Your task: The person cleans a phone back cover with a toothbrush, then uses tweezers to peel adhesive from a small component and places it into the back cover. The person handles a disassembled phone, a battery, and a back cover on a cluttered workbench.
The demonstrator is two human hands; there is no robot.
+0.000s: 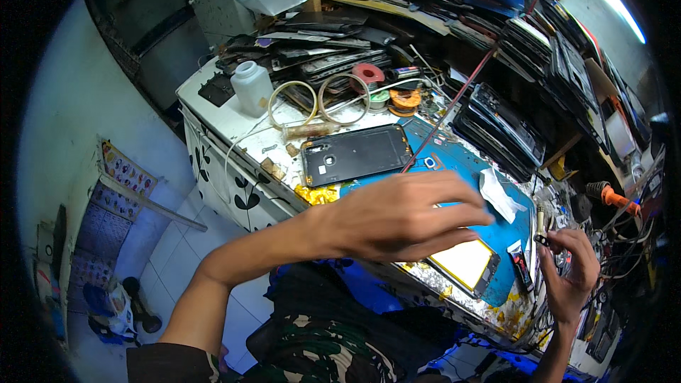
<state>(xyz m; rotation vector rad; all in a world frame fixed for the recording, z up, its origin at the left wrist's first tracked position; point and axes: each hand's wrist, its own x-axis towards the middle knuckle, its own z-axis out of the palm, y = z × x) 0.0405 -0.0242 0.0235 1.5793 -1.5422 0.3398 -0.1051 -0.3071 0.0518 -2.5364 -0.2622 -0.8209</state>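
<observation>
My left hand (401,216) reaches across the bench's front edge, fingers stretched to the right and a little apart, nothing seen in them. Under it lies a phone frame (464,262) with a bright white panel and yellow edging, partly hidden by the hand. At the right, my right hand (573,269) pinches a small dark piece (541,240) between thumb and fingers; its kind is too small to tell. A brass-coloured rod (540,218) stands just beyond that piece. Between the hands, a small black tube (520,267) lies on the blue mat (454,156).
A black phone back cover (356,154) lies left of the mat. A white tissue (500,195) rests on it. Behind are a white plastic bottle (251,89), an orange wire spool (405,101) and phone stacks (500,131). An orange-handled tool (613,197) and cables crowd the right.
</observation>
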